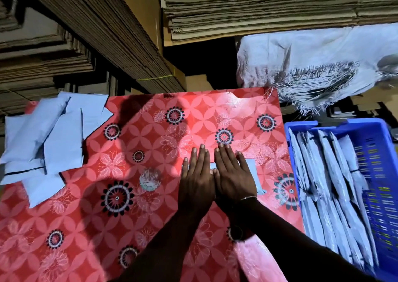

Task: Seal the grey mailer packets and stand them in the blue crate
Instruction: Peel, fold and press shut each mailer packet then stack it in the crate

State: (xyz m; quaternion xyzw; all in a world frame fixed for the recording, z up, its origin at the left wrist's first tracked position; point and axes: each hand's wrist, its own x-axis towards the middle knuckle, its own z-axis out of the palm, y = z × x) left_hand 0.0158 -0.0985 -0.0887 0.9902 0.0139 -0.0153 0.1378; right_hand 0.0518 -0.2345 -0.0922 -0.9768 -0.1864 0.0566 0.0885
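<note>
A grey mailer packet (252,170) lies flat on the red flowered tablecloth (150,135), mostly hidden under my hands. My left hand (197,178) and my right hand (233,174) press on it side by side with straight fingers, palms down. A loose pile of several more grey mailer packets (49,139) lies at the table's left edge. To the right of the table stands the blue crate (379,174) with several grey packets (331,187) standing upright in it.
Stacks of flattened cardboard (258,8) rise behind the table and at the left. A frayed white woven sack (312,66) lies behind the crate. A worn patch (150,178) marks the tablecloth left of my hands.
</note>
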